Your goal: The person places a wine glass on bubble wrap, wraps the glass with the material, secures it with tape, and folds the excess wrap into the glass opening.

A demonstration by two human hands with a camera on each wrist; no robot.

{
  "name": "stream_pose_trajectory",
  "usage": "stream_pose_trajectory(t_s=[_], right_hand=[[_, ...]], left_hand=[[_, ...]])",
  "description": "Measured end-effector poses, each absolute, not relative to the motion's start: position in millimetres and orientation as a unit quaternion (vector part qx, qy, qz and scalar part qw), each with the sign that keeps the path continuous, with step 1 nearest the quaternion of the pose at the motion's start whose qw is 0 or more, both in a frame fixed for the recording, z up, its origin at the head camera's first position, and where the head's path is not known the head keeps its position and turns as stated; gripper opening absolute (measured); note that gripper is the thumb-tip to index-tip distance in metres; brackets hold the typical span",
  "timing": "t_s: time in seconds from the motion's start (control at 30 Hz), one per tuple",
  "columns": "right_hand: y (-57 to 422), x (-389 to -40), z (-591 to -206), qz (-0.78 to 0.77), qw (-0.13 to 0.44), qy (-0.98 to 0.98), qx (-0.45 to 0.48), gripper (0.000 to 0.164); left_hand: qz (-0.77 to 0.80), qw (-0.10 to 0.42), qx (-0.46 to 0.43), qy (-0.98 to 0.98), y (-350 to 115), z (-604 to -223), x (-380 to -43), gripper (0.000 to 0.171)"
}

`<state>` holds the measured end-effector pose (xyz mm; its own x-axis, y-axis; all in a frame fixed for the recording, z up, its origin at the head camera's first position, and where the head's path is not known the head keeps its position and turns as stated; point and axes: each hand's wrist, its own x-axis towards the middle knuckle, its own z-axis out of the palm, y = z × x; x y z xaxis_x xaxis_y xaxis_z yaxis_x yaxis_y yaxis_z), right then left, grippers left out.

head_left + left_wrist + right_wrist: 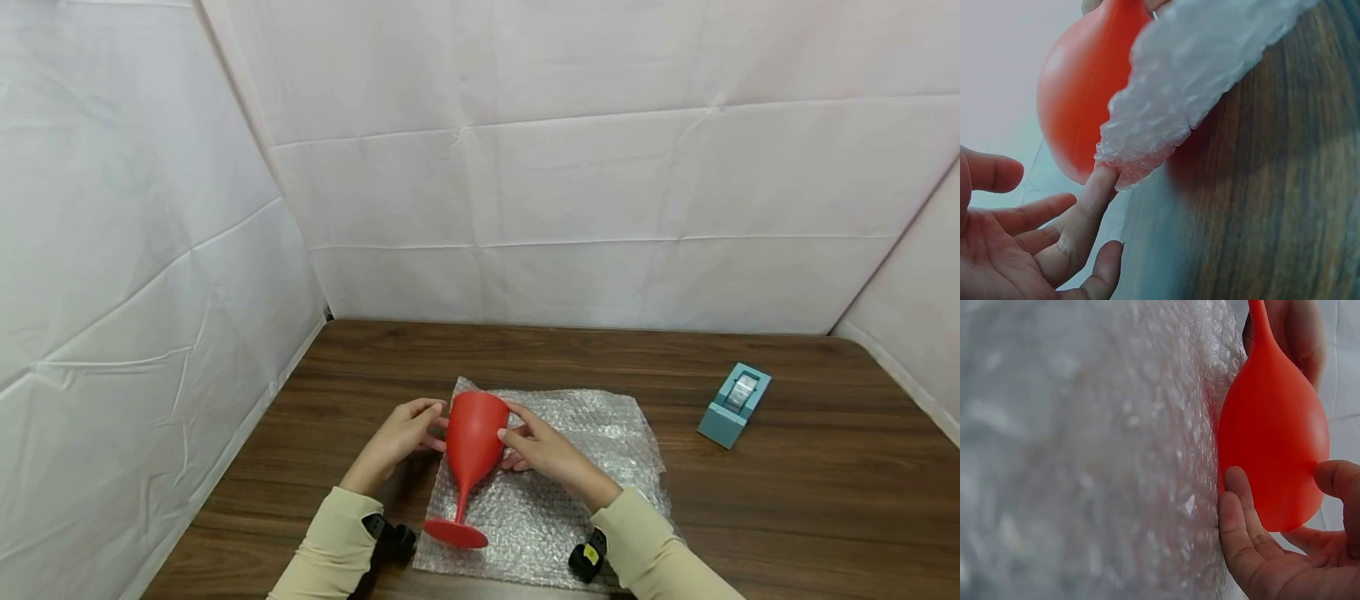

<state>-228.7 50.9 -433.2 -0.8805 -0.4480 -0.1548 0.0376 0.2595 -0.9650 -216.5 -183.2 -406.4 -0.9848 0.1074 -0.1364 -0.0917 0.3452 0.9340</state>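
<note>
A red plastic wine goblet (476,437) lies on its side on a sheet of bubble wrap (600,458), its foot toward me and its rim away. My right hand (546,452) holds the bowl from the right, thumb on top and other fingers along the side and near the rim. To the left of the bowl is my left hand (405,435), its fingers spread and loosely bent. In the left wrist view, one finger (1085,206) meets the lifted edge of the wrap (1179,81), beside the goblet (1075,100).
A teal tape dispenser (735,404) with a roll of clear tape stands to the right on the dark wooden table (810,500). White sheeting (570,183) hangs behind the table and along both sides.
</note>
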Motion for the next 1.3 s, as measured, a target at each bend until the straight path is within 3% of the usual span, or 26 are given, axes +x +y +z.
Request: stream_pose_trajectory(t_s=[1.3], right_hand=[[60.8, -227.4, -436.6, -0.605, 0.224, 0.753, -0.133, 0.064]], left_hand=[[0.583, 0.110, 0.059, 0.803, -185.0, -398.1, -212.8, 0.039]])
